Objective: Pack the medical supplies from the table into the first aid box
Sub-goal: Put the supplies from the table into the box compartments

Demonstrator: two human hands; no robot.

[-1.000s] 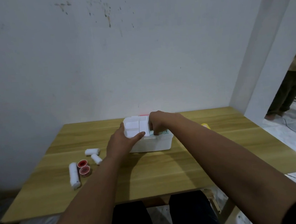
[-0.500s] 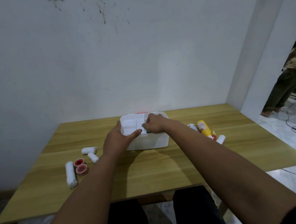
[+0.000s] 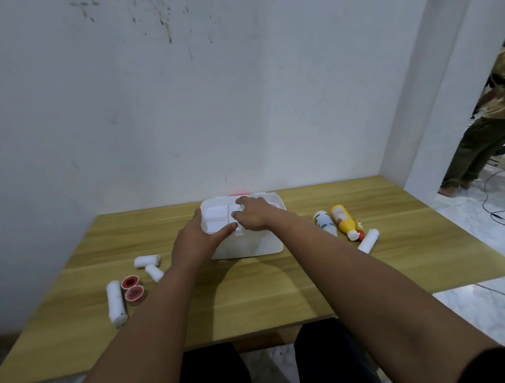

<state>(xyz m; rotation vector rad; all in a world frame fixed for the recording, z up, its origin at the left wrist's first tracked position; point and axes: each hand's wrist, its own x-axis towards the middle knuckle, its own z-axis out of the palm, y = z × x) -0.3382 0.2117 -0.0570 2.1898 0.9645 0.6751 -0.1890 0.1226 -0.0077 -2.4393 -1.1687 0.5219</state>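
The white first aid box (image 3: 249,245) stands at the table's middle, near the wall. A white compartment tray (image 3: 214,216) sits on top of it. My left hand (image 3: 195,243) grips the tray's left front corner, thumb along its front edge. My right hand (image 3: 253,216) rests on the tray's middle with fingers curled on the centre divider. Left of the box lie three white bandage rolls (image 3: 147,261) (image 3: 154,272) (image 3: 115,302) and two red tape rolls (image 3: 130,282) (image 3: 135,294). To the right lie a white bottle (image 3: 324,222), a yellow bottle (image 3: 343,221) and another bandage roll (image 3: 368,240).
The wooden table (image 3: 252,296) stands against a white wall, with its right edge beside a doorway. A person (image 3: 491,120) stands in that doorway at far right, and a cable (image 3: 504,215) lies on the floor there.
My right hand has come out of the box's right side and moved onto the tray's middle. The tray now lies flatter over the box. My left hand has kept its hold.
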